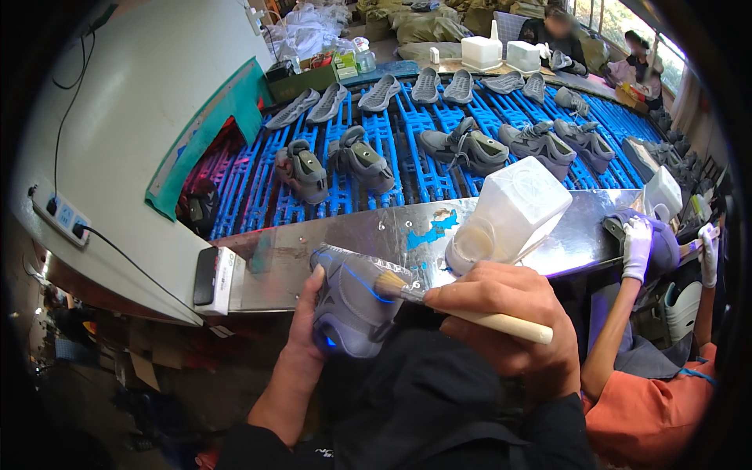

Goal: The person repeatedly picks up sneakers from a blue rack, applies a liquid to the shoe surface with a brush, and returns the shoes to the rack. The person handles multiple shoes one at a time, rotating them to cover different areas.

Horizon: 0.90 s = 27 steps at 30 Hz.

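Observation:
My left hand (305, 320) grips a grey shoe upper (355, 294) from its left side, thumb on top, the rest of the fingers hidden behind it. Blue light lines fall across the upper. In my right hand (505, 320) is a brush with a pale wooden handle (505, 325). Its bristles (390, 285) touch the upper along the edge where white marks show. Just beyond my right hand, a round clear cup (472, 244) of cloudy liquid stands against a translucent plastic container (524, 202) on the metal ledge (282, 258).
Grey shoe uppers (359, 161) and soles (379, 94) lie on a blue slatted conveyor (382, 129). A co-worker's gloved hands (637, 247) hold a shoe and brush at right. A black device on a white box (222, 279) stands left, near a power strip (61, 214). Other people sit at the far side.

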Motion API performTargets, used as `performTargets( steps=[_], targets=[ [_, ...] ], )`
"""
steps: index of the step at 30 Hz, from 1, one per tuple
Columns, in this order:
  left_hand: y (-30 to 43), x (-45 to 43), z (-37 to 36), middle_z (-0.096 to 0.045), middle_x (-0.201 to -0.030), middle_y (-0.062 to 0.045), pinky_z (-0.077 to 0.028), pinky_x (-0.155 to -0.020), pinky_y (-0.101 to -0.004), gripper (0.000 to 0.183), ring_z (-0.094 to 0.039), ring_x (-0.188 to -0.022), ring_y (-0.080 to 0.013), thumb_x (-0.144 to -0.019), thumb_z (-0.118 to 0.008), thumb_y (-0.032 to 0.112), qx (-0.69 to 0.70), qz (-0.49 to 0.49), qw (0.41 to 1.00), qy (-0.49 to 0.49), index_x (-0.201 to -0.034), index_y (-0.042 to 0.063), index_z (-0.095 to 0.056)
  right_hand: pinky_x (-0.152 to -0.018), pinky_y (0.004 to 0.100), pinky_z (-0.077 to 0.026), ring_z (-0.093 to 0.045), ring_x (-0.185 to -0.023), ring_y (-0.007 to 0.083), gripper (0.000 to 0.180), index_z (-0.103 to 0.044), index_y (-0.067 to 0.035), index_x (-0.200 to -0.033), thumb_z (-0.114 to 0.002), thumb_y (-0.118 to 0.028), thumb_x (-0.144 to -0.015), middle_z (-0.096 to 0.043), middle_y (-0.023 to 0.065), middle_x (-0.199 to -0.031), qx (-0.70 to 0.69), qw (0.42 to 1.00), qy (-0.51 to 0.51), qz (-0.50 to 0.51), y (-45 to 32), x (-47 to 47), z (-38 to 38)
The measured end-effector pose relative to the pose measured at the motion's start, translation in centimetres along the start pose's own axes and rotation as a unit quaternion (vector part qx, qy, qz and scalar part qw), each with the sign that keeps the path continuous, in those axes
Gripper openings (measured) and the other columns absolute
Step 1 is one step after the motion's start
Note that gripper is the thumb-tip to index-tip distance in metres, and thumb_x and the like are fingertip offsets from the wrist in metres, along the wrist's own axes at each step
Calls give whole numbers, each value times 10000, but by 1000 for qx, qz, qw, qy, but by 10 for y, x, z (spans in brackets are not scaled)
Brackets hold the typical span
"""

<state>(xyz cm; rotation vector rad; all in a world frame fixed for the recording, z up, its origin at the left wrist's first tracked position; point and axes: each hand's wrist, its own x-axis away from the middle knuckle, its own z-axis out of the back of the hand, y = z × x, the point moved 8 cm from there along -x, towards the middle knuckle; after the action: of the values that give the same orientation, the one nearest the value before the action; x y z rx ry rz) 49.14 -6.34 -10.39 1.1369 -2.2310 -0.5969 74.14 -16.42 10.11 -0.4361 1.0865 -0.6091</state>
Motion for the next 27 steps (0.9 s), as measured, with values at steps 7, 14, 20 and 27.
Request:
performTargets(
  steps=[7, 14, 20, 27],
  targets=[
    [-8, 3, -21, -734, -1392, -206, -675, -851, -517, 808, -772, -1100, -343, -1150, -482, 713, -31, -27, 999, -17, -1561, 26, -594, -785, 426, -559, -730, -866, 344, 442, -788, -41, -1356, -854, 17, -923, -743, 119, -934, -29, 999, -32, 19, 3, 3, 7],
    [-26, -9, 24, -654, -1107, -56, -542, -670, -355, 622, -586, -844, -221, -1089, -660, 645, -22, 43, 999, 0, -1451, 140, -642, -854, 448, -582, -737, -972, 375, 554, -760, -40, -1442, -792, 10, -891, -771, 151, -1054, -81, 992, -64, 68, 9, 5, 11],
    [-40, -1, -11, -721, -1297, -198, -567, -742, -374, 865, -614, -870, -215, -1120, -610, 602, 86, 95, 986, -104, -1668, -57, -488, -891, 460, -590, -733, -1021, 377, 522, -774, -41, -1428, -792, 7, -908, -792, 136, -1120, -109, 988, -75, 82, 14, 9, 16],
    [-57, 11, -23, -588, -1510, -199, -547, -798, -366, 922, -547, -983, -221, -1118, -669, 475, 205, 100, 961, -158, -1744, -102, -316, -912, 454, -594, -736, -1047, 387, 480, -795, -77, -1403, -801, 4, -930, -790, 139, -1120, -161, 980, -73, 88, 26, 13, 15]
  ],
)
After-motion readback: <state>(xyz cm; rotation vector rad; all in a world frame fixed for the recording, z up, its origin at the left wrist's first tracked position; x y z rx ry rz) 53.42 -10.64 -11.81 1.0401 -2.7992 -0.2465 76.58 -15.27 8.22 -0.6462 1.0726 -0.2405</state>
